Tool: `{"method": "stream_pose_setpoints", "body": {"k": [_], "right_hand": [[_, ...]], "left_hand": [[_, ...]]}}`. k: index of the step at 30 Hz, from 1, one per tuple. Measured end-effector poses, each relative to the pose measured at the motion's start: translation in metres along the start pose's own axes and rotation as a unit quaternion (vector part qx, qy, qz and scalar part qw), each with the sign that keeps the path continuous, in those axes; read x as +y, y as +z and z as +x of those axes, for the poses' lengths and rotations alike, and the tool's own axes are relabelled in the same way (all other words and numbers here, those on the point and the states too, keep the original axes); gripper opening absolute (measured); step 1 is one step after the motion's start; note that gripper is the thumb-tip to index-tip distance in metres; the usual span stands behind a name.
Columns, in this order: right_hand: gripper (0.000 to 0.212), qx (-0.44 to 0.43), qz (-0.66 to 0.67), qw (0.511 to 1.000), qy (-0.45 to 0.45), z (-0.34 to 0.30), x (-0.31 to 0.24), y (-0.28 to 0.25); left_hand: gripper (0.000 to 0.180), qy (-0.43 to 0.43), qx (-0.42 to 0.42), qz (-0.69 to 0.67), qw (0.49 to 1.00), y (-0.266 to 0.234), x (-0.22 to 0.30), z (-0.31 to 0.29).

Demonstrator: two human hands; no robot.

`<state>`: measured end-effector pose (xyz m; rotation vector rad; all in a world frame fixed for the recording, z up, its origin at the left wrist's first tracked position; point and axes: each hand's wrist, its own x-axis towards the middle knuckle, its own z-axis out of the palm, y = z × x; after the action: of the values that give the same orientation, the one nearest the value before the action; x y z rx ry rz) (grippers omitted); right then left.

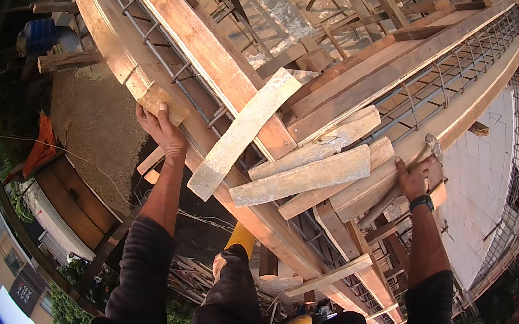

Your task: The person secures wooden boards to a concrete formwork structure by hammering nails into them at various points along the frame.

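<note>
My left hand (pixel 161 128) presses a small wooden block (pixel 160 102) against the outer side board of a long wooden beam formwork (pixel 117 42). My right hand (pixel 415 177), with a dark watch on the wrist, grips a hammer (pixel 432 148) whose metal head points up beside the other formwork board (pixel 473 106). Steel rebar cages (pixel 179 71) run inside both forms. Several loose grey planks (pixel 244 130) lie across the corner where the two forms meet.
I am high up on the form's edge, with my knees (pixel 237 271) and a yellow boot below. Far beneath lie a sand pile (pixel 96 119), timber scraps, a blue barrel (pixel 42 35) and greenery. Scaffold timbers (pixel 281 6) cross behind the forms. A tiled slab (pixel 481 186) lies right.
</note>
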<state>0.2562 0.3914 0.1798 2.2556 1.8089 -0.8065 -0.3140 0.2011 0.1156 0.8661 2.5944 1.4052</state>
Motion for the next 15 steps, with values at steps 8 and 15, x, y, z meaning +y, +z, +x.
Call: {"method": "stream_pose_setpoints", "body": {"k": [8,15], "right_hand": [[0.128,0.026,-0.038,0.999,-0.004,0.006,0.033,0.006],[0.125,-0.015,-0.044,0.999,0.021,0.003,0.007,-0.001]], "left_hand": [[0.058,-0.031,0.014,0.067,0.997,0.014,0.038,-0.006],[0.065,-0.038,0.003,0.093,0.995,0.003,0.039,-0.005]]}}
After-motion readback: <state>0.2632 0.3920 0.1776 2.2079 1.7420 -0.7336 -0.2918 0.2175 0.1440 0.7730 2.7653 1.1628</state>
